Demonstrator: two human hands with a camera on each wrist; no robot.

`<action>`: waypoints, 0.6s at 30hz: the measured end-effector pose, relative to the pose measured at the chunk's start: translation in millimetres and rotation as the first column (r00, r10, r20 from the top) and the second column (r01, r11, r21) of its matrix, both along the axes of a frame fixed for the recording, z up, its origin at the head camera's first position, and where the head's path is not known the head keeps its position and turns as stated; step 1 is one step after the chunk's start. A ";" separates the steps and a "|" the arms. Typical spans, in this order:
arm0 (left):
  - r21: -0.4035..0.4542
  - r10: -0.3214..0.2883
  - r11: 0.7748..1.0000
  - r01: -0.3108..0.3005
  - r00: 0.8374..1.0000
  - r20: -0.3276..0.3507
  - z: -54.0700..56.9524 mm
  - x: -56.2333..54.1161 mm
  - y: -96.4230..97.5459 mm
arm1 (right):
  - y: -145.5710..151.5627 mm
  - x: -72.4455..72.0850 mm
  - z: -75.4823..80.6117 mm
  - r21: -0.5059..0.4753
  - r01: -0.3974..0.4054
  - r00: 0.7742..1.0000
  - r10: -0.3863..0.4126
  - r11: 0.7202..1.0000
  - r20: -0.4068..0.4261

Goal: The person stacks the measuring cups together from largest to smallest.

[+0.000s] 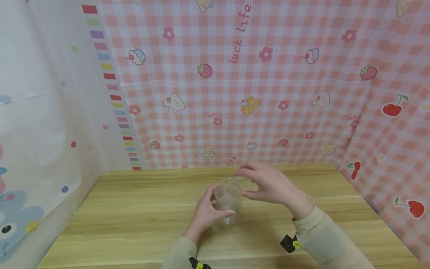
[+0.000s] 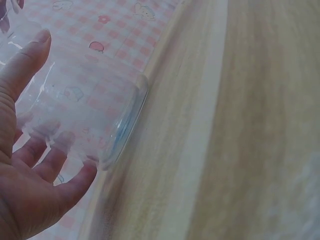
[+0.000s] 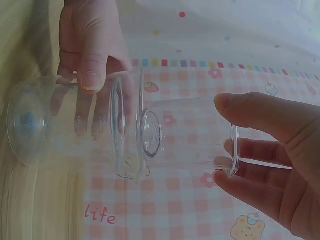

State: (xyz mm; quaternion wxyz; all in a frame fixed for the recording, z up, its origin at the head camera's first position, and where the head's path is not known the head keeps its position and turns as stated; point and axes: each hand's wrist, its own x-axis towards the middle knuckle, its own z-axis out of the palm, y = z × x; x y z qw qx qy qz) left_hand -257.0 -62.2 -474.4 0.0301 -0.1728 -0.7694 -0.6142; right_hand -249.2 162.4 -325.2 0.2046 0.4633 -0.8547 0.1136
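Over one desk [image 1: 134, 213], the left hand [image 1: 205, 212] has its grip around one big clear jar [image 3: 102, 145]; the right hand [image 1: 270, 184] grasps one smaller clear cup [image 3: 192, 135] by its rim.

Pink lettering [image 1: 240, 33] reads "luck life" high on the pink-checked backdrop cloth [image 1: 221, 93], with "life" again lower down

The head view, farthest back, looks forward and down over the table [image 1: 134, 213] to the cloth [image 1: 221, 89]. The left wrist view looks from close beside the left hand [image 1: 206, 210], tipped so the table fills the right. The right wrist view, also close and tipped, looks past the right hand [image 1: 271, 185]; both wrist views share the left hand, larger cup [image 2: 90, 102] and cloth
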 end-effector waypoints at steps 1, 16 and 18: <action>-0.003 0.002 1.000 -0.002 1.000 0.003 0.2 0.2 0.1 | -1.1 0.0 -0.1 0.003 0.000 1.000 0.000 1.000 0.008; 0.011 -0.014 1.000 0.014 1.000 0.012 35.5 22.9 0.1 | -11.0 -5.2 -8.5 0.040 -0.014 0.999 0.012 0.999 0.040; 0.005 -0.014 1.000 0.014 1.000 0.014 37.4 23.9 0.0 | -11.7 -5.7 -9.8 0.044 -0.017 0.999 0.015 0.999 0.040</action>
